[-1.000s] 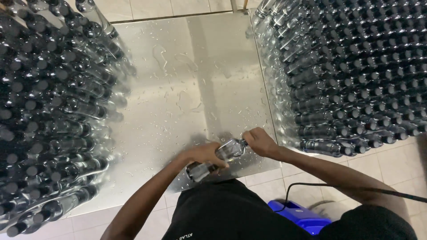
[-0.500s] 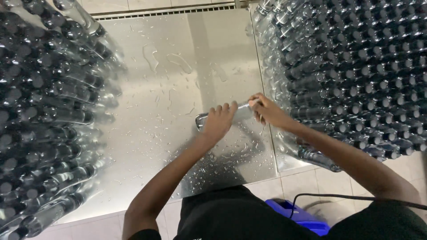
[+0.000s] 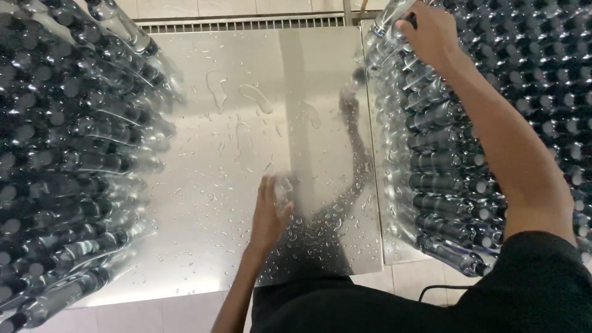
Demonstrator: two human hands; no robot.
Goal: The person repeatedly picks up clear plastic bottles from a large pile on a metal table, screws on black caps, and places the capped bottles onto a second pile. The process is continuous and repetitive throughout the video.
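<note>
My right hand (image 3: 430,34) is stretched to the far top of the right stack of clear plastic bottles (image 3: 487,123), closed around one clear bottle with a dark cap (image 3: 390,17) at the stack's upper left corner. My left hand (image 3: 269,213) hovers flat over the wet steel table (image 3: 246,111), fingers together and pointing away from me, holding nothing. Water drops lie scattered across the metal around it.
A second large stack of dark-capped clear bottles (image 3: 68,142) lies on its side along the left of the table. A vent grille (image 3: 240,23) runs along the far edge. Tiled floor (image 3: 142,311) shows below the table's near edge.
Both hands held a bottle over the table middle before. Now my right hand has carried it up to the top of the right stack, and my left hand has let go and stayed low.
</note>
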